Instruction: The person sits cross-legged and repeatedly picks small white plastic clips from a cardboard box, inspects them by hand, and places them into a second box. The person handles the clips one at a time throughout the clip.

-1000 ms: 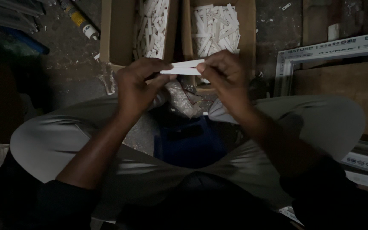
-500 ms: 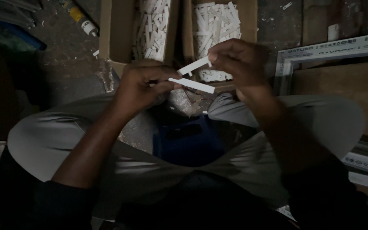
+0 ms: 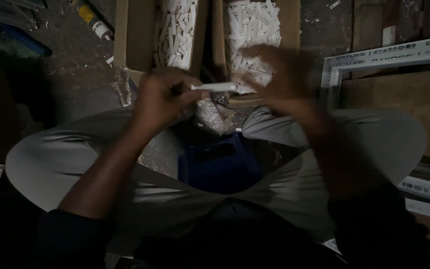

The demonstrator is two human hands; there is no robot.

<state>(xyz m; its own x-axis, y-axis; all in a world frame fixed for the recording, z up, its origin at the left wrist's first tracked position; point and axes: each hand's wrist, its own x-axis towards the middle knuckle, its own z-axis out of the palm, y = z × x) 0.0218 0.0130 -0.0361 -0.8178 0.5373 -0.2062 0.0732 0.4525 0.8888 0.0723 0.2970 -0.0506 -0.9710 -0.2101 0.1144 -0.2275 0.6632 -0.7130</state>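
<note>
Hands: left [image 3: 162, 102] grips white strip [image 3: 214, 87]; right [image 3: 279, 79] blurred, grasp unclear, over box edges [image 3: 218, 45].

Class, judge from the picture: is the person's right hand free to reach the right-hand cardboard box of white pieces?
Probably yes. The right hand, blurred, hovers just over the open-topped box, with nothing between them. The left hand holds the white strip.

We see a white strip [image 3: 214, 87], smooth, matt, looks plastic. Boxes [image 3: 125, 35] are plain brown cardboard, full of the same white pieces [image 3: 177, 30]. Floor [image 3: 75, 74] is rough, gritty concrete. Trousers [image 3: 75, 159] are grey cloth, slight sheen. Stool [image 3: 220, 164] is blue plastic. Frame [image 3: 384, 55] is glossy white profile; board [image 3: 404, 104] is matt wood.
</note>
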